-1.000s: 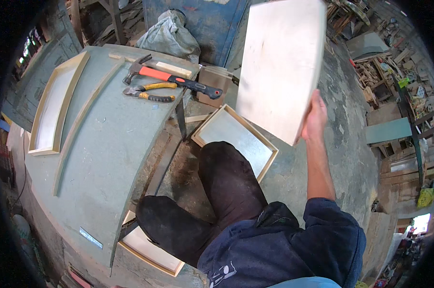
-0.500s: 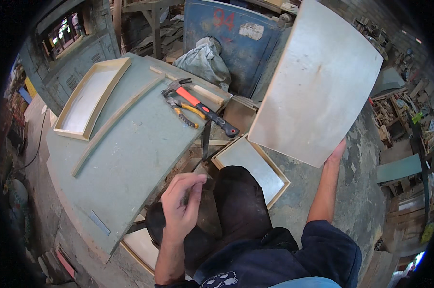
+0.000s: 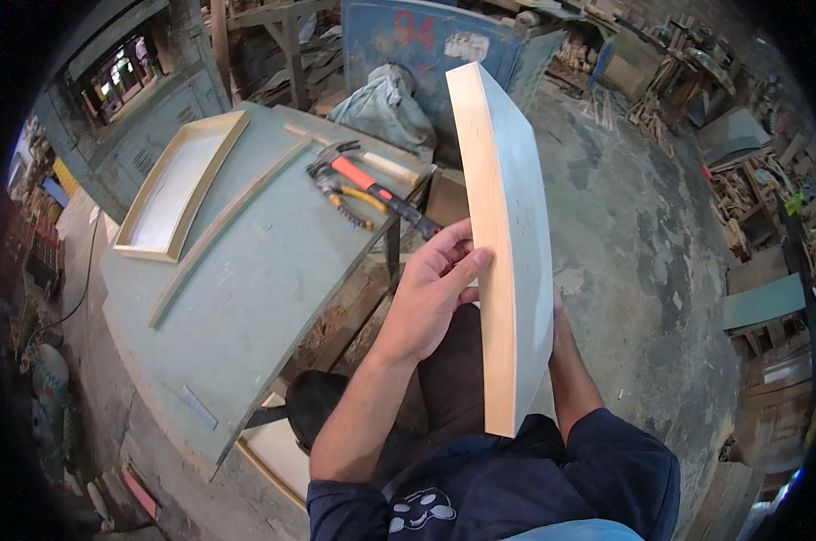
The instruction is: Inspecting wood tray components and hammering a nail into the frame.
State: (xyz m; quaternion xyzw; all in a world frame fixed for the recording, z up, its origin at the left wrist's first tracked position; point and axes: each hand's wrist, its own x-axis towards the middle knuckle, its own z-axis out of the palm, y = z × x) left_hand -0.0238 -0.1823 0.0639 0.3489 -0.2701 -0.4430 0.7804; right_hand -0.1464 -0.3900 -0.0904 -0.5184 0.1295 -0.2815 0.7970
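A shallow wooden tray (image 3: 484,234) stands on edge in front of my chest, its pale wooden side wall toward me and its whitish board face turned to the right. My left hand (image 3: 435,293) is closed on the side wall, thumb on the outside and fingers curled behind the edge. From the far side of the tray my right hand (image 3: 557,307) steadies it; its fingers are hidden behind the board. A similar tray (image 3: 128,236) with a white bottom lies on the grey-green tabletop (image 3: 245,316) to the left.
On the table lie a long wood strip (image 3: 218,239), a claw hammer (image 3: 363,180), pliers (image 3: 346,209) and a small metal strip (image 3: 198,408). Below the table's near edge another tray (image 3: 272,482) shows partly. A blue metal panel (image 3: 381,45) and a cloth-covered bundle (image 3: 385,108) stand behind.
The tray has come down from the upper right to the middle and turned edge-on. My left hand, which was apart from it, now grips its side wall.
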